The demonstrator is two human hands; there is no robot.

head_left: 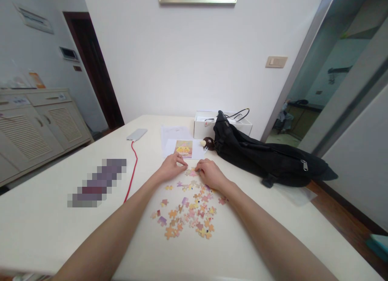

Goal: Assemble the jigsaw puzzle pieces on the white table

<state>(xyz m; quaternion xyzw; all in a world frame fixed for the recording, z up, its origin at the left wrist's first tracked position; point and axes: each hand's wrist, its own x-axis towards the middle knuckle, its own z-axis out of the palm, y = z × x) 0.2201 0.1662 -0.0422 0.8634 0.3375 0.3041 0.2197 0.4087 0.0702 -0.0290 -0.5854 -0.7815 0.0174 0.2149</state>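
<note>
A few joined puzzle pieces (191, 172) in pink and yellow lie flat on the white table, between my two hands. My left hand (172, 167) is at their left side, thumb and fingertips drawn together; whatever is between them is too small to make out. On the right side, my right hand (211, 174) has its fingers curled down over the edge of the joined pieces, pinching a puzzle piece there. Nearer to me, between my forearms, many loose puzzle pieces (191, 214) in orange, pink, yellow and purple are scattered. Beyond my hands lies a picture card (184, 148) with a yellow figure.
White paper sheets (169, 134) lie under the card. A white box (201, 129) stands against the wall, with a black bag (257, 155) slumped to its right. At left are a power bank (137, 134), its red cable (132, 176) and a blurred-out object (97, 184).
</note>
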